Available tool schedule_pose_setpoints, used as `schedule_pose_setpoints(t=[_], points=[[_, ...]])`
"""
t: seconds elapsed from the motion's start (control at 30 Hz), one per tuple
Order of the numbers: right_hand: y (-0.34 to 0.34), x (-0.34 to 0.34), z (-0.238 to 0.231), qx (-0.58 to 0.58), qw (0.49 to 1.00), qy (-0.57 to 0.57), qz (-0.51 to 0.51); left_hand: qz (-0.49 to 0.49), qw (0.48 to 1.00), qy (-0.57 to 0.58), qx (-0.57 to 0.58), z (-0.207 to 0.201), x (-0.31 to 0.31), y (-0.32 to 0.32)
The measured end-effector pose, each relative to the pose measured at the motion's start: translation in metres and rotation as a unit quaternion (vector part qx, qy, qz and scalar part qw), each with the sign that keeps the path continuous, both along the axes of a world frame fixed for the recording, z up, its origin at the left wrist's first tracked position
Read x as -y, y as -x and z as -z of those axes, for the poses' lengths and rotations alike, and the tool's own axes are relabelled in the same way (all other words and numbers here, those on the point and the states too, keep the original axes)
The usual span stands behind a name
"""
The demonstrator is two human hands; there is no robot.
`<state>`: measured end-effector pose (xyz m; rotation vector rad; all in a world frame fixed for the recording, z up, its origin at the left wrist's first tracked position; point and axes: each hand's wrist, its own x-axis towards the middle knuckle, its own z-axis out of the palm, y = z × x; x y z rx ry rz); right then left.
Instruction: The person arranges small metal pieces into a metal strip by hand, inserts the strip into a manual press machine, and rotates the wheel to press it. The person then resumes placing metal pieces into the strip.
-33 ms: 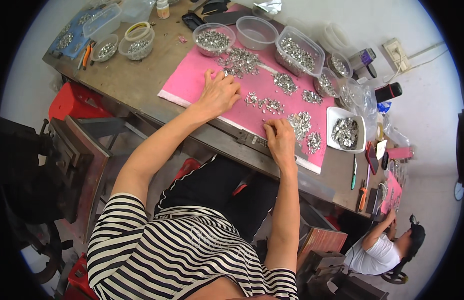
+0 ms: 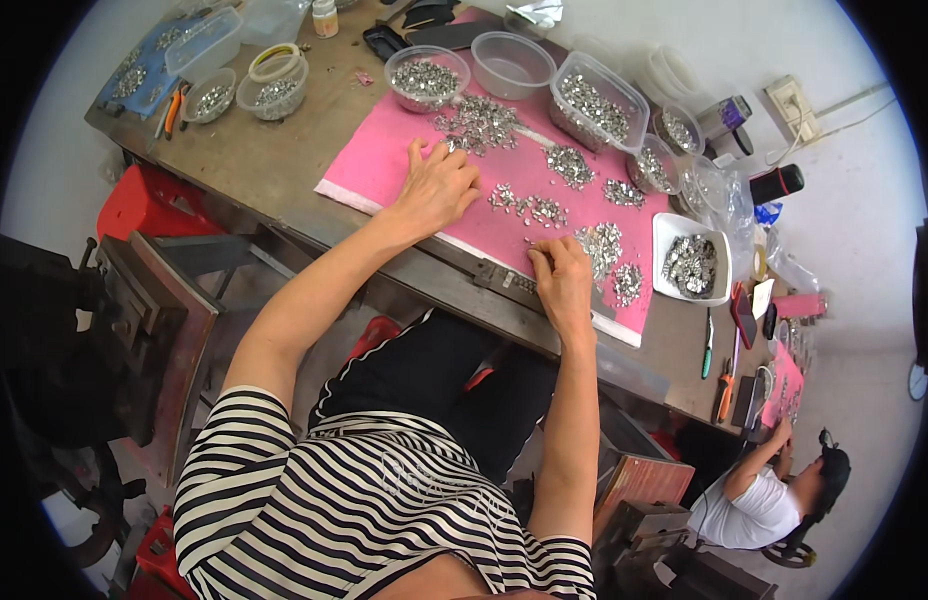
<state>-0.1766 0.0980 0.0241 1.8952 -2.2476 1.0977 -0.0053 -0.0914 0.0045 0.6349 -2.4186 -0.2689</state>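
My left hand (image 2: 439, 187) rests palm down on the pink cloth (image 2: 374, 160), its bent fingers apart. Their tips are at the near edge of a large pile of small silvery metal pieces (image 2: 481, 122). At the cloth's near edge my right hand (image 2: 562, 278) is closed, thumb and index finger together; whatever they hold is too small or hidden. Just left of it, along the table edge, lies a narrow metal strip with small slots (image 2: 504, 277). Between my hands is a loose scatter of pieces (image 2: 539, 210). Another pile (image 2: 601, 246) lies beyond my right hand.
Clear tubs of metal pieces (image 2: 589, 110) line the far side, beside an empty round tub (image 2: 514, 65). A white tray (image 2: 664, 235) stands right, near orange-handled pliers (image 2: 725, 395). More bowls (image 2: 214, 97) stand far left. A co-worker in a white shirt (image 2: 749, 510) sits at right.
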Motion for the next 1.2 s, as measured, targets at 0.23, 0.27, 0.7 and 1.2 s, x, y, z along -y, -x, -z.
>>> schedule_pose_setpoints(t=[0.23,0.27,0.7,1.2], points=[[0.008,-0.015,-0.005,0.075,0.996,-0.025,0.049,0.017,1.0,-0.001,-0.014,0.001,-0.008,-0.007],[0.007,-0.015,-0.003,0.074,0.996,-0.021,0.042,0.016,1.0,0.001,-0.012,0.001,-0.008,-0.007],[0.0,-0.008,0.002,-0.048,0.998,-0.01,0.029,0.149,0.983,-0.058,-0.087,-0.007,-0.096,0.009],[-0.017,-0.063,0.001,-0.04,0.998,0.044,0.014,0.168,0.979,-0.003,-0.111,0.004,-0.119,0.021]])
